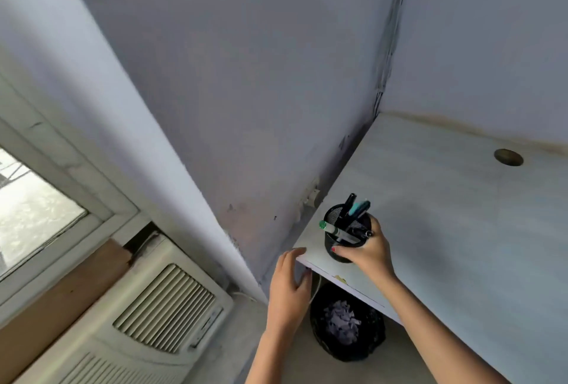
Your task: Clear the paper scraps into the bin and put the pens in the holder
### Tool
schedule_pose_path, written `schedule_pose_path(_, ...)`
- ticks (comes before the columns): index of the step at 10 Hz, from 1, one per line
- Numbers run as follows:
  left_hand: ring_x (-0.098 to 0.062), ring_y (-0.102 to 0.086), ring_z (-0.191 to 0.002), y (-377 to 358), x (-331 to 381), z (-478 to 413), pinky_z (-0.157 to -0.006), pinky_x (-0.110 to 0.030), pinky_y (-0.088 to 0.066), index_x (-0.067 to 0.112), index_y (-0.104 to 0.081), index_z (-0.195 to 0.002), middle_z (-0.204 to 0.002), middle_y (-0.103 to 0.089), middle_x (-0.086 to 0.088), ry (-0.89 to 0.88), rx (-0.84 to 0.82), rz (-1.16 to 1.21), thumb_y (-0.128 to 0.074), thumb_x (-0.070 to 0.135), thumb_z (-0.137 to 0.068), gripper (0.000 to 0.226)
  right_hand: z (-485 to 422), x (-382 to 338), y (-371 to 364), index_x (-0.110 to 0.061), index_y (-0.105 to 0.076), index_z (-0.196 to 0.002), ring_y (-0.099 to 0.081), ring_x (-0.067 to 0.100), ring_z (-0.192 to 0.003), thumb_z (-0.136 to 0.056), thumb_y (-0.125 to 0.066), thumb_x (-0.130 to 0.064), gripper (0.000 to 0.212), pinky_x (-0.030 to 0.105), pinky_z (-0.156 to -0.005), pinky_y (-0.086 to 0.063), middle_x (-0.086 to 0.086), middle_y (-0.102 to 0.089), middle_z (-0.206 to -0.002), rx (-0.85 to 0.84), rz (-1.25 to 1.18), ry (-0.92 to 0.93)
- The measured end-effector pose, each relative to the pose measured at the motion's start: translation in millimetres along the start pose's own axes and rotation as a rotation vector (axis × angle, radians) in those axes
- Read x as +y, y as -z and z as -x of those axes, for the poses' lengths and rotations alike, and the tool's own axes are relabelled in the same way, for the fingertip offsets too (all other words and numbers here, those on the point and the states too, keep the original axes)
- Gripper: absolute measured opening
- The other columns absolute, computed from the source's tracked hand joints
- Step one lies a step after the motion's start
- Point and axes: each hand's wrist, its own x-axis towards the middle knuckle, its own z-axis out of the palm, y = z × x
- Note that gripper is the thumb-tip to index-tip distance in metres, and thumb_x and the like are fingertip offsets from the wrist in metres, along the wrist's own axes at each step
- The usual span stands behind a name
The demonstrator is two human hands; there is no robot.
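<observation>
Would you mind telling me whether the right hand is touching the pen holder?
Touching. The head view shows the right hand wrapped around the pen holder, thumb and fingers pressed against its mesh wall.

Pale walls (246, 76) meet a white desk (461, 214); bright window (27, 214) above an air conditioner (159, 306).

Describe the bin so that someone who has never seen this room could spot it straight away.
Find the pale desk in the corner and look under its near left edge, below the mesh pen holder gripped by the right hand. On the floor there stands the bin, beside the left hand. It is round and black, holding a heap of pale paper scraps.
</observation>
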Motion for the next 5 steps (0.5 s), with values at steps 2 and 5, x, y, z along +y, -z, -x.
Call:
schedule_pose_path(2, 0.002, -0.051, -0.087, -28.7, 2.1, -49.5, -0.074, 0.008, -0.028, 0.016, -0.050, -0.120, -0.117, -0.046, 0.015, 0.023, -0.027, -0.010, -0.052, 0.001, -0.087, 0.036, -59.0, 21.7, -10.0, -0.035, -0.043, -0.100, -0.053, -0.009, -0.082, -0.057, -0.084, -0.003, 0.067, -0.003, -0.061, -0.040, -0.022, -0.057, -0.089, -0.026, -0.031, 0.074)
schedule_pose_path(5, -0.003, -0.045, -0.112, -14.2, 43.3, -36.0, -0.086, -0.003, -0.035, 0.025, -0.048, -0.120, -0.118, -0.047, 0.021, 0.011, 0.005, 0.086, -0.053, 0.005, -0.088, 0.038, -29.8, 16.3, 13.3, -0.011, -0.027, -0.137, -0.041, 0.028, -0.127, -0.064, -0.080, -0.003, 0.090, 0.037, -0.103, -0.039, 0.015, -0.039, -0.139, -0.052, 0.081, 0.085)
